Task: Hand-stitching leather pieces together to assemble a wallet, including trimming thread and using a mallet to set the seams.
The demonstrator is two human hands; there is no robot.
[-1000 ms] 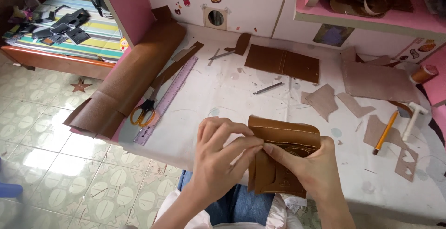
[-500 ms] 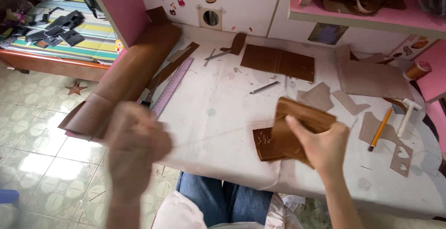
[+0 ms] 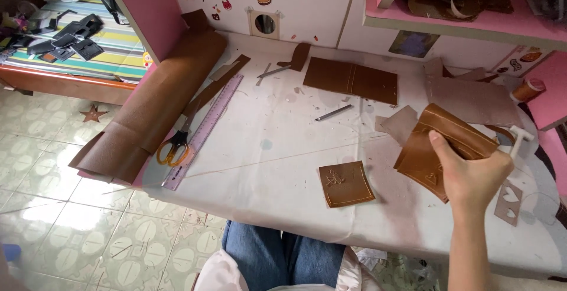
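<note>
A roll of brown leather (image 3: 150, 105) hangs over the white table (image 3: 277, 131) at its left edge, with orange-handled scissors (image 3: 173, 148) and a purple ruler (image 3: 204, 131) just beside it. At centre a small stitched leather square (image 3: 346, 183) lies flat, a taut thread (image 3: 248, 164) crossing the table towards the left; a dark leather panel (image 3: 351, 80) and a metal tool (image 3: 333, 112) sit further back. At right, the right hand (image 3: 472, 176) is closed around a folded brown leather piece (image 3: 440, 149), raised off the table, thumb pressed on its face. Good stitching here calls for a firm, steady grip and an even pull. Leather scraps (image 3: 401, 124) crowd the working space. The left hand is out of view
</note>
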